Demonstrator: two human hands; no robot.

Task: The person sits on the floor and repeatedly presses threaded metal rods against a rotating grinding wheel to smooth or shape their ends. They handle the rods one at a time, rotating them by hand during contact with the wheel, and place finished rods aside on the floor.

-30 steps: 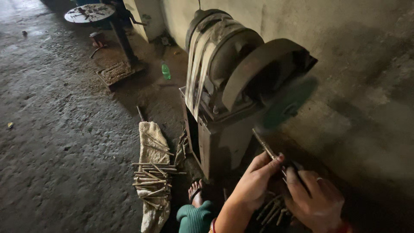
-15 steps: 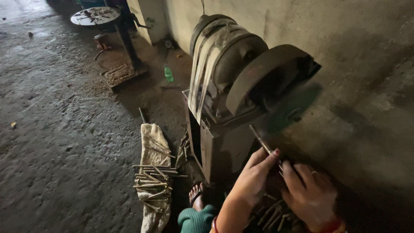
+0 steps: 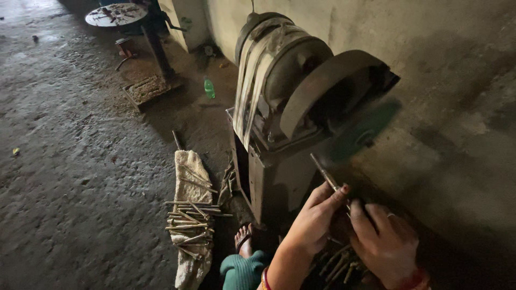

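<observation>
Left hand (image 3: 317, 215) pinches thin metal rod (image 3: 325, 173) at its near end, fingers closed on it. Rod's long axis runs up and far-left, its free tip just short of the spinning green wheel (image 3: 364, 130). Right hand (image 3: 384, 241) sits just right, curled at the rod's base; hold unclear
</observation>
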